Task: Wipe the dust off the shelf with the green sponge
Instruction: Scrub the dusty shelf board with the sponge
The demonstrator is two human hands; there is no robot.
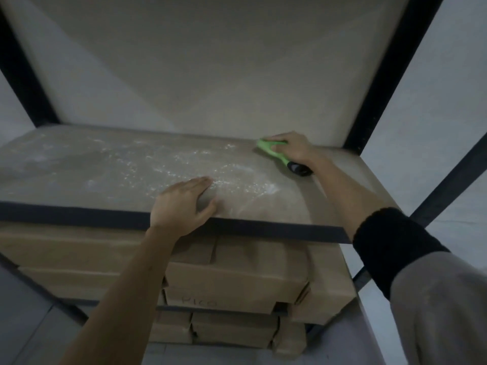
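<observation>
The shelf [79,177] is a pale board with a dark front edge, and white dust is scattered across its middle. My right hand [293,148] grips the green sponge [267,150], a green wiper with a black handle end, pressing it on the board near the back right corner. My left hand [184,204] lies flat on the board at the front edge, fingers straight, touching the dusty patch.
Dark metal uprights [379,75] frame the shelf at the back left and right. Several cardboard boxes [237,280] are stacked on the lower levels beneath the board. A pale wall panel rises behind the shelf.
</observation>
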